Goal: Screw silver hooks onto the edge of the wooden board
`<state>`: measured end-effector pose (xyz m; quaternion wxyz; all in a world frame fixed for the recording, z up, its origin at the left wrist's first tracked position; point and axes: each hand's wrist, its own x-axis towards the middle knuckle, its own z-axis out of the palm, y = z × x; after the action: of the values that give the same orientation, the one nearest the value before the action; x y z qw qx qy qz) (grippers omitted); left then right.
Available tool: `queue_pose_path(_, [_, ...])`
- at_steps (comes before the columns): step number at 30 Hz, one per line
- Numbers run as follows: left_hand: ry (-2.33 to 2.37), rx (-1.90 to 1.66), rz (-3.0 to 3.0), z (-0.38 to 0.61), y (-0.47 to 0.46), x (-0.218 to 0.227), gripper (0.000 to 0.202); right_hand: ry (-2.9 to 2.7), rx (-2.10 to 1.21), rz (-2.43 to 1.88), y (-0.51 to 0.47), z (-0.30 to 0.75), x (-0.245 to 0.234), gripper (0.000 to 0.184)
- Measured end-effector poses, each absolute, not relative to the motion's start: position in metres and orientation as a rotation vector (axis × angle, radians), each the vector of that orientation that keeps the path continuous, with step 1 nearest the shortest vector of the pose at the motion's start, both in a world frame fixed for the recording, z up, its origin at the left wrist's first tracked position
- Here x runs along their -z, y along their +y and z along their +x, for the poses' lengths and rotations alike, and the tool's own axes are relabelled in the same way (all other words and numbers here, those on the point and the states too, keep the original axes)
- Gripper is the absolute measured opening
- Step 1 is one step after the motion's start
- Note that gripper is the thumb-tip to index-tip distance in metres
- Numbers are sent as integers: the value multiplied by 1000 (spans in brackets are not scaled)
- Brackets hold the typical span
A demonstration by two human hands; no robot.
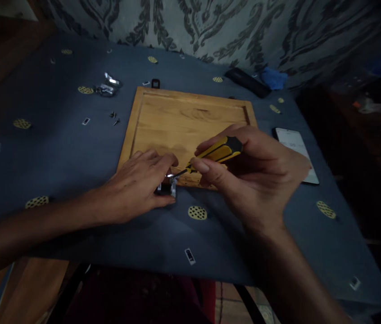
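My right hand point(244, 175) is closed round a yellow and black screwdriver point(218, 152), its shaft slanting down to the left. The tip meets a small metal part point(167, 185) at the near edge of a wooden board point(183, 121). My left hand point(139, 189) is closed on that metal part, fingers pinching it against the board's edge; most of the part is hidden under the fingers.
The board lies on a dark blue cloth point(58, 148) with yellow dotted patches. Loose screws point(114, 118) and a crumpled foil packet point(107, 86) lie at the back left. A phone point(297, 150) rests right of the board; a black remote point(247, 82) and a blue object point(274, 77) lie behind.
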<state>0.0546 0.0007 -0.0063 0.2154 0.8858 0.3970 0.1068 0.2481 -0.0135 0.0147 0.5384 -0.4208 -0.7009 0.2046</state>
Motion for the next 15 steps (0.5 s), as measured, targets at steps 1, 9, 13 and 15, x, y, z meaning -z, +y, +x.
queue_pose_path(1, [1108,-281,2449,55,1,6,42,-1665,-502,-1009,-14,248,-15,22])
queue_pose_path(9, [1102,-294,2433,54,0,6,38,-1752,-612,-1009,-17,256,-27,11])
queue_pose_path(13, [1098,-304,2439,53,0,6,41,-1793,-555,-966,-14,255,-27,7])
queue_pose_path(15, [1079,-316,2422,53,0,5,41,-1755,-540,-983,-12,251,-25,11])
